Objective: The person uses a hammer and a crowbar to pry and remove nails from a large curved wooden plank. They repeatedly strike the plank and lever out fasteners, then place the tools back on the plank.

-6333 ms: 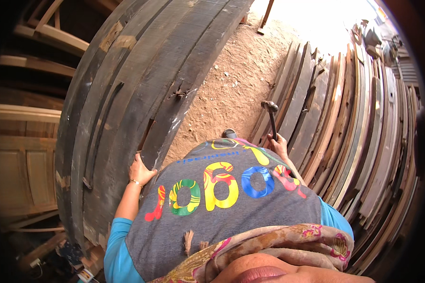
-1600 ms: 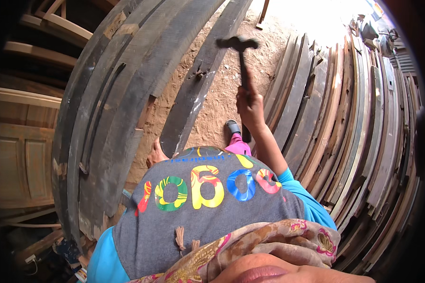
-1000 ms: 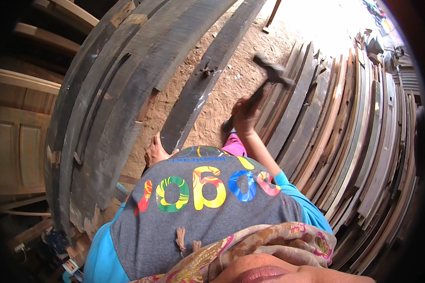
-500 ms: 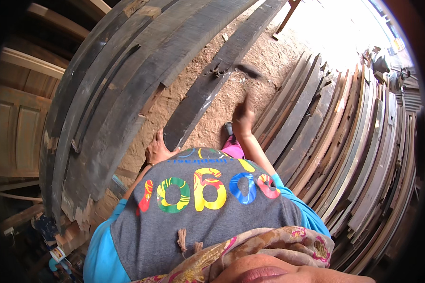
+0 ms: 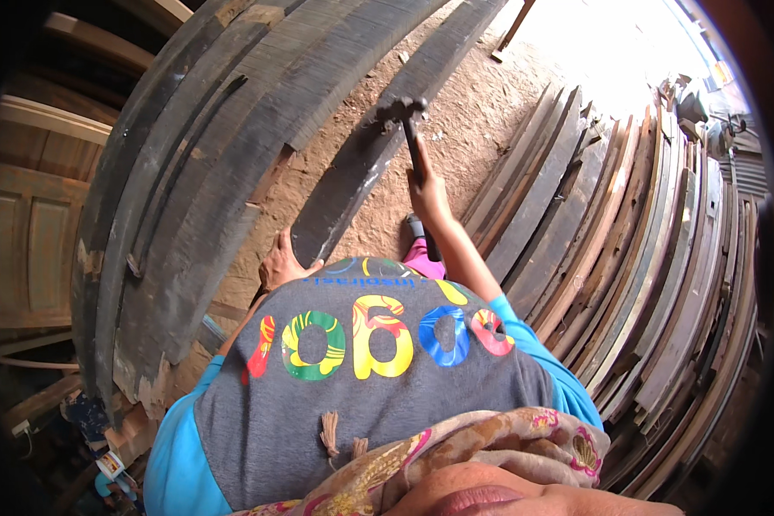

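A long, dark, weathered wooden plank (image 5: 340,185) runs away from me, its near end close to my body. My left hand (image 5: 279,262) grips that near end at its left corner, thumb towards the front. In my right hand (image 5: 429,199) is a hammer (image 5: 417,153), held by its dark handle. The hammer's head lies over the plank's right part, at a rough, broken patch in the wood. Whether the head touches the wood I cannot tell. Part of the handle's lower end shows below my right hand.
Large dark timbers (image 5: 232,163) stand in a stack on the left, beside wooden door panels (image 5: 47,232). On the right, many boards (image 5: 593,249) lean in a long row. Dirt ground (image 5: 482,129) lies between them. A thin wooden post (image 5: 513,30) stands farther off.
My right hand has brought the hammer, blurred by motion before, left and onto the plank's damaged patch. My left hand stays at the plank's near end, shifted slightly.
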{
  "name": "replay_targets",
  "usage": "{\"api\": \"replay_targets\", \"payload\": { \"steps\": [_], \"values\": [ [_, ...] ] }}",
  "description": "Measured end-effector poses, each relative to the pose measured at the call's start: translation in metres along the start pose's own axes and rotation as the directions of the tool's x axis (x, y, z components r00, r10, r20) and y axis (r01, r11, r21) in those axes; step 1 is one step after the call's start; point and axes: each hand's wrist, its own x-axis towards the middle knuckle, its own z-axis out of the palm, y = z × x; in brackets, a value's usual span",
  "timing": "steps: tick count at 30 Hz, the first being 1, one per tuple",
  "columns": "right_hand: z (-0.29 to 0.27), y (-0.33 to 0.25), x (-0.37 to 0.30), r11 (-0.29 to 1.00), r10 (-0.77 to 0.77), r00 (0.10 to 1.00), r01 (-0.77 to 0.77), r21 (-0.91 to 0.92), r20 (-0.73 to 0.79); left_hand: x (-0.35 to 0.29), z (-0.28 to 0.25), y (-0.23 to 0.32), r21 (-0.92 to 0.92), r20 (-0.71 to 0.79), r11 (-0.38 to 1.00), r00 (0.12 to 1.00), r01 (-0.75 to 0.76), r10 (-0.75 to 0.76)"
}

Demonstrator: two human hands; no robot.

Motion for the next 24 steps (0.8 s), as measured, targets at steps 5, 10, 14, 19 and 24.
{"api": "replay_targets", "payload": {
  "steps": [5,10,14,19,24],
  "values": [
    [-0.033,-0.044,0.005,0.981,-0.166,0.978,0.176,0.077,-0.128,-0.002,-0.006,0.005,-0.057,-0.008,0.998,1.000,0.024,-0.025],
    [-0.022,-0.015,-0.011,0.944,-0.321,0.917,0.329,-0.006,-0.239,-0.007,0.001,0.011,-0.073,0.002,0.997,1.000,0.013,-0.012],
    [-0.005,0.018,0.018,0.981,-0.132,0.991,0.131,-0.143,0.008,-0.007,-0.010,0.019,-0.039,0.039,0.999,0.999,0.029,-0.028],
    [-0.032,0.005,0.018,0.859,0.330,0.911,-0.398,0.323,0.247,-0.002,-0.014,0.029,-0.071,0.081,0.995,0.995,0.066,-0.061],
    [-0.041,0.004,-0.018,0.939,0.293,0.953,-0.302,0.162,0.083,0.003,-0.006,0.027,-0.097,0.034,0.995,0.999,0.012,-0.008]
  ]
}}
